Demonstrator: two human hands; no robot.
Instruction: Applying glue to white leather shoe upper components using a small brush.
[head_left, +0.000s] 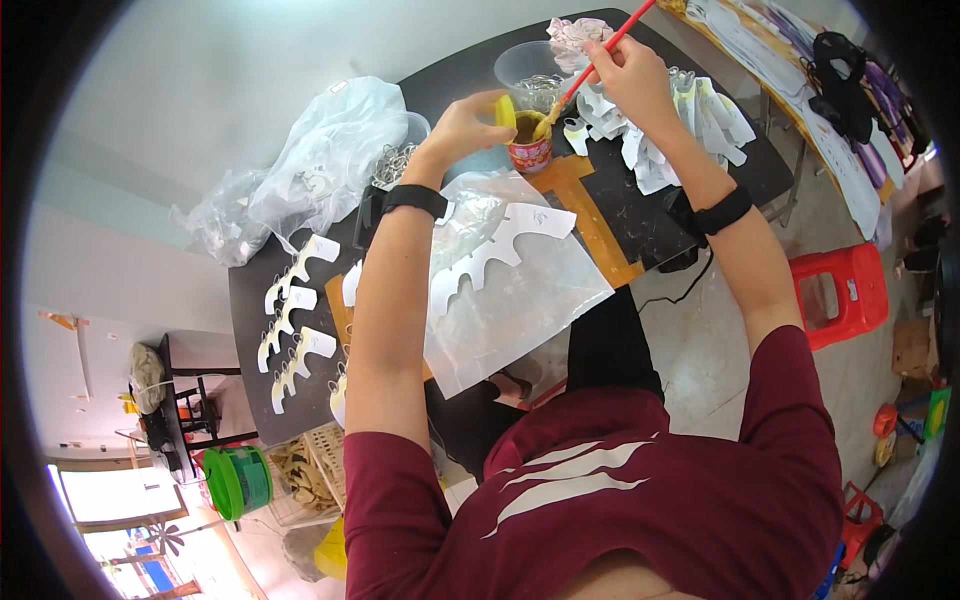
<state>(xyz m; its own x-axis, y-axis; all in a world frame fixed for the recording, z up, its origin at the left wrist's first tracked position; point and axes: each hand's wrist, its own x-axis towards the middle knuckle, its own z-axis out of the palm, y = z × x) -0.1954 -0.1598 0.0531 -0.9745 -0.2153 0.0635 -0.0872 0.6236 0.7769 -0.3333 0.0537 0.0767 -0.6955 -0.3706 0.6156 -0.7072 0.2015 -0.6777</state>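
Left hand (462, 125) steadies small red glue pot (530, 153) with yellow lid; right hand (628, 75) grips red-handled brush (598, 57): glue may drip onto white paper cutouts (650, 125) just right

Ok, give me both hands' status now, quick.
Left hand: closed on the yellow lid, beside the small glue pot.
Right hand: closed on the red-handled brush, tip dipped in the pot.

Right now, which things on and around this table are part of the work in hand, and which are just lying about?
In use:
left hand holding yellow lid
small glue pot
right hand holding red-handled brush
white scalloped cut-out on clear sheet

Lying about:
crumpled plastic bags
clear cup
red stool
green container
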